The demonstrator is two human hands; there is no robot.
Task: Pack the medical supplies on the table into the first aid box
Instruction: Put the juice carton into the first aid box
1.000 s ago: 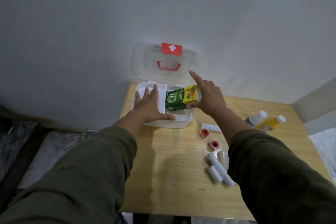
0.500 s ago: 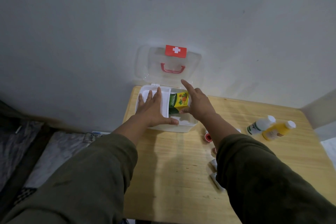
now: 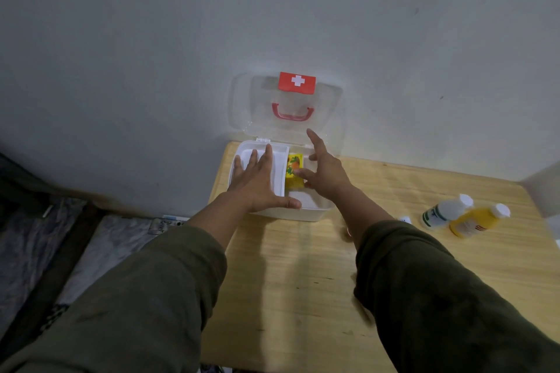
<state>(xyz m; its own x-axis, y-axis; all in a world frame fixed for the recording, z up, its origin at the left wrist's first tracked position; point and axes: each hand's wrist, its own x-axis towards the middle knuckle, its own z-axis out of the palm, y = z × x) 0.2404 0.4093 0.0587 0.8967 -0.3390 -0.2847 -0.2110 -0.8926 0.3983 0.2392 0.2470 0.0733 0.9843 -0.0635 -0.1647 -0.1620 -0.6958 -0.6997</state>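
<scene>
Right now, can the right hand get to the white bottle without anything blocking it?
Probably yes. The white bottle lies on the table to the right of the right hand, beside the yellow bottle. Only bare tabletop shows between hand and bottle; the hand's fingers look free.

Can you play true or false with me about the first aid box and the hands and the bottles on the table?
1. The first aid box has its lid open. True.
2. The left hand is holding the yellow bottle. False: it lies flat on the white tray in the box.
3. A yellow and green carton stands inside the box. True.
4. The white bottle and the yellow bottle are already in the box. False: both lie on the table, to the right.
5. The right hand touches the carton with its fingers. True.
</scene>
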